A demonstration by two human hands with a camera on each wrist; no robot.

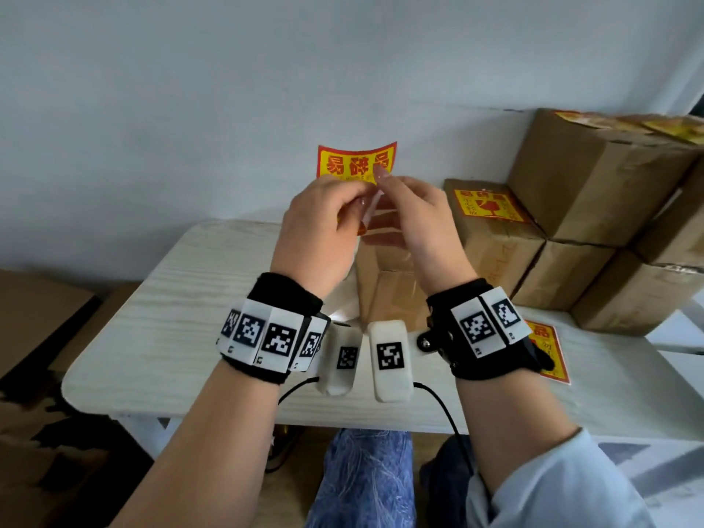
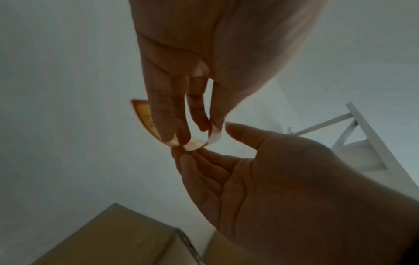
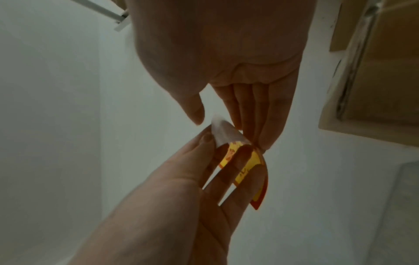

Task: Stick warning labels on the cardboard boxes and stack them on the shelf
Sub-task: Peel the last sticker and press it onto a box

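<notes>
I hold a yellow and red warning label (image 1: 356,163) up in front of the wall, above a plain cardboard box (image 1: 388,295) on the table. My left hand (image 1: 358,202) pinches the label's lower part between thumb and fingers. In the right wrist view a white backing corner (image 3: 221,129) curls away under the left thumb. My right hand (image 1: 384,181) has fairly straight fingers, and their tips touch the label's (image 2: 145,116) edge. Its thumb stands apart from them. In the left wrist view the box (image 2: 118,238) lies below both hands.
Stacked cardboard boxes (image 1: 594,177) fill the table's right side, and one lower box (image 1: 491,238) bears a label. A spare label (image 1: 548,348) lies near my right wrist. The pale wooden table (image 1: 171,318) is bare at the left. A white shelf frame (image 2: 353,125) stands at the right.
</notes>
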